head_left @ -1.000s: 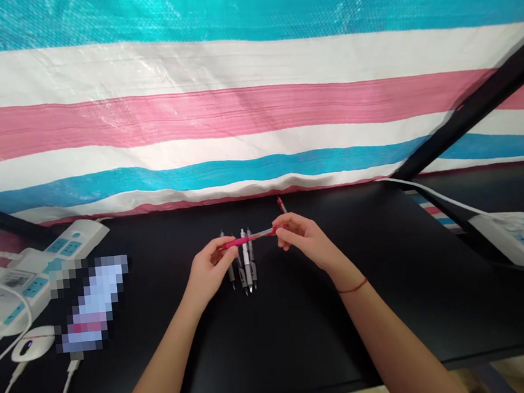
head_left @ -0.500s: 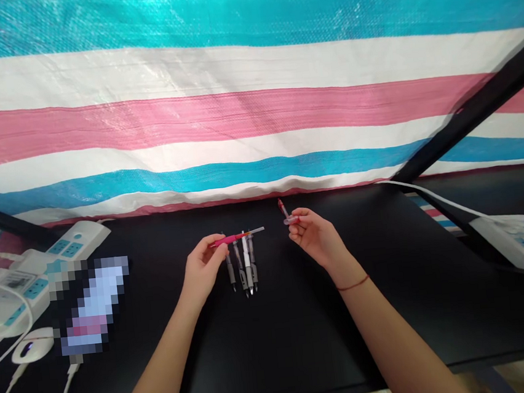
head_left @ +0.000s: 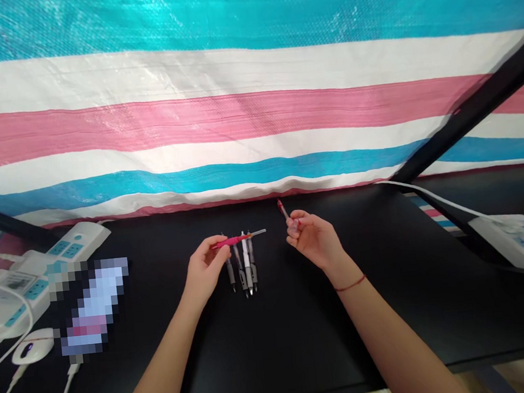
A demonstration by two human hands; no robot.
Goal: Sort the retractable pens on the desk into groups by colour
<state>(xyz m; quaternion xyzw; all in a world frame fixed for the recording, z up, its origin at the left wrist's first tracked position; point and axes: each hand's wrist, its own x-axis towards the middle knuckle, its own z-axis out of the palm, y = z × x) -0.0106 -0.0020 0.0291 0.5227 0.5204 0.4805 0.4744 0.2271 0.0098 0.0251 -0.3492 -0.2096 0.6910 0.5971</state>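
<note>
Striped plastic sheeting (head_left: pixel 254 114) hangs behind the black worktop (head_left: pixel 304 341), where a row of pens (head_left: pixel 246 260) lies side by side, seemingly lined up to keep them together. Over the row's far end, the left hand (head_left: pixel 202 270) pinches an opened pink pen (head_left: pixel 229 241) by its body, probably to leave the slim refill (head_left: pixel 258 232) exposed. Its long axis runs crosswise to the row, refill end pointing right and slightly away. Right of the row, the right hand (head_left: pixel 315 238) grips a small clear piece (head_left: pixel 295 223), near a red pen (head_left: pixel 281 206).
</note>
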